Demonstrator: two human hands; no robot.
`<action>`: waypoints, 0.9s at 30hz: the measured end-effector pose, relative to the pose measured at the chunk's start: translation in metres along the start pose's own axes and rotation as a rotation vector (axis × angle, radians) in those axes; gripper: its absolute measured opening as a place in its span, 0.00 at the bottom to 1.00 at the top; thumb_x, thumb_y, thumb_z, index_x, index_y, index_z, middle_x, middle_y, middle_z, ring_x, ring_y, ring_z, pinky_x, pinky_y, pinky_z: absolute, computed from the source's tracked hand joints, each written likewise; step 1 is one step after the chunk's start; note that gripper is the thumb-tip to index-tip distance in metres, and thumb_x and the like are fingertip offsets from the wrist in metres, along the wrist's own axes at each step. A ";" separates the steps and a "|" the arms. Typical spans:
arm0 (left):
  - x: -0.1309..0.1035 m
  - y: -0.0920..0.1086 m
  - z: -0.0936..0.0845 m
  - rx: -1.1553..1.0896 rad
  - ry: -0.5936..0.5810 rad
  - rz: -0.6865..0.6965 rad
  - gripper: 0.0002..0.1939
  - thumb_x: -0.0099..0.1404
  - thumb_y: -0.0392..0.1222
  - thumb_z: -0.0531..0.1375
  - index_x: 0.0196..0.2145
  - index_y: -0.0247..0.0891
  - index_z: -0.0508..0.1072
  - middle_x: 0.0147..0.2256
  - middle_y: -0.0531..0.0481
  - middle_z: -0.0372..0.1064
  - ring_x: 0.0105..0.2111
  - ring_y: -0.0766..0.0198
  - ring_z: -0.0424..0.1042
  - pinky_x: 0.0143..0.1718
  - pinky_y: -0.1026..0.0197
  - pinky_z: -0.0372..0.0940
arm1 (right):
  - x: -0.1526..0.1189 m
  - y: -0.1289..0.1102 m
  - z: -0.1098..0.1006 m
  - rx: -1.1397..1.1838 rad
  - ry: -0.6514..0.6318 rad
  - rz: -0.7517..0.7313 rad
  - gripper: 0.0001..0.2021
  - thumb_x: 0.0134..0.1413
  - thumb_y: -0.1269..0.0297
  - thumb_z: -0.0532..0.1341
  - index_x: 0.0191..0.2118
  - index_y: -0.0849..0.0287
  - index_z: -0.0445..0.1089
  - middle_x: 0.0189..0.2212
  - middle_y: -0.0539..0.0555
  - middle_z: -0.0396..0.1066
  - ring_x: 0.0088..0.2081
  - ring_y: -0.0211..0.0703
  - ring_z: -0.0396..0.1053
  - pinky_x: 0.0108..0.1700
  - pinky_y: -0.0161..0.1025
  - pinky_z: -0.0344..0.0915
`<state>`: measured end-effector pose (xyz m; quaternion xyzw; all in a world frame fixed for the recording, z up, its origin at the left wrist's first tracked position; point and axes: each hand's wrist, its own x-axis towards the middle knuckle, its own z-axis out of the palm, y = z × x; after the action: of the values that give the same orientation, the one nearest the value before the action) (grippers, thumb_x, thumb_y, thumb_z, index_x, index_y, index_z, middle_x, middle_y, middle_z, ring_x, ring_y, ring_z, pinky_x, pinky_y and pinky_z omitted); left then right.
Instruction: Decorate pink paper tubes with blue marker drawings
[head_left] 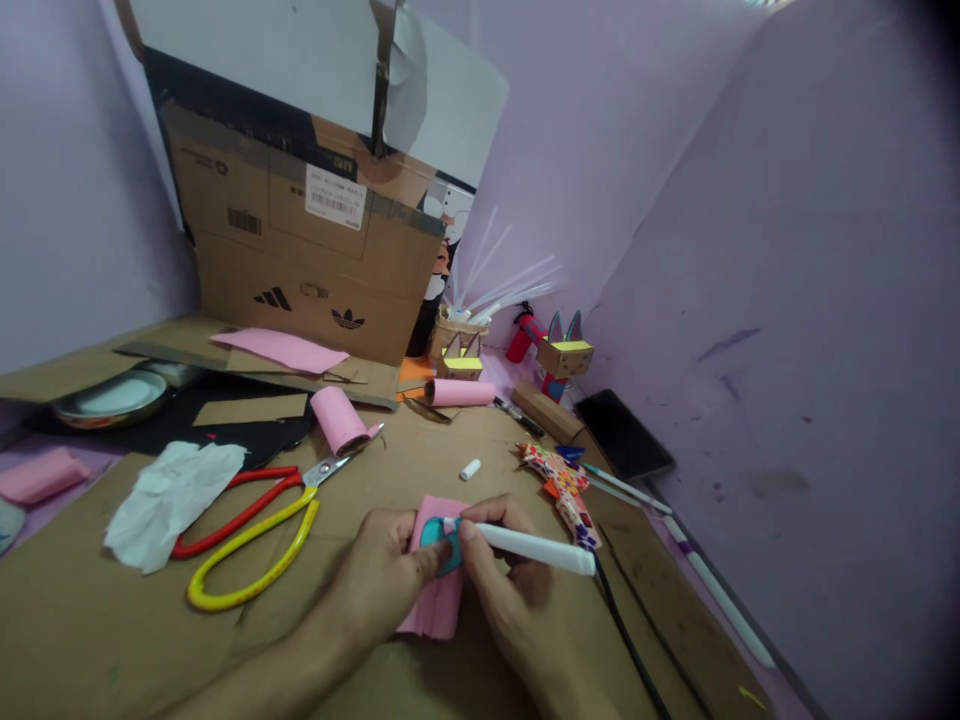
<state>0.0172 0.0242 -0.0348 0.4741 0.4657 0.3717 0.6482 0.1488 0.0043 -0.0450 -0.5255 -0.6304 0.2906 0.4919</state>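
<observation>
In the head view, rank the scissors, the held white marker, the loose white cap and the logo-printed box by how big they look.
1. Logo-printed box
2. Scissors
3. White marker
4. Loose cap

An oblong pink piece [437, 612] lies lengthwise, its near edge uneven. On its farther half sits a small blue shape [431, 531] (partly covered, so its full outline is hidden). A white marker [534, 549] slants low, tip over the pink piece, barrel extending right of it.
</observation>
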 end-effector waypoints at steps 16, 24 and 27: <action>0.007 -0.009 -0.007 0.038 0.046 0.045 0.16 0.45 0.50 0.64 0.20 0.33 0.68 0.20 0.55 0.57 0.23 0.67 0.55 0.24 0.66 0.51 | 0.002 -0.003 -0.003 -0.011 -0.079 -0.005 0.07 0.57 0.63 0.55 0.30 0.59 0.66 0.20 0.46 0.63 0.21 0.34 0.60 0.23 0.30 0.54; 0.010 -0.018 -0.007 0.076 0.090 0.055 0.15 0.45 0.49 0.62 0.18 0.34 0.66 0.19 0.56 0.56 0.22 0.68 0.53 0.22 0.67 0.50 | 0.005 -0.008 -0.003 0.051 -0.070 0.085 0.08 0.55 0.63 0.56 0.28 0.60 0.65 0.18 0.45 0.60 0.20 0.33 0.57 0.21 0.30 0.52; 0.011 -0.018 -0.007 0.076 0.099 0.051 0.15 0.44 0.49 0.63 0.18 0.34 0.67 0.18 0.56 0.57 0.22 0.68 0.54 0.22 0.66 0.50 | 0.005 -0.005 -0.001 0.056 -0.050 0.100 0.08 0.54 0.62 0.56 0.27 0.60 0.65 0.17 0.44 0.59 0.19 0.33 0.55 0.20 0.30 0.51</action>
<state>0.0149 0.0313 -0.0555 0.4912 0.4987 0.3930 0.5963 0.1483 0.0071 -0.0382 -0.5351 -0.6070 0.3453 0.4754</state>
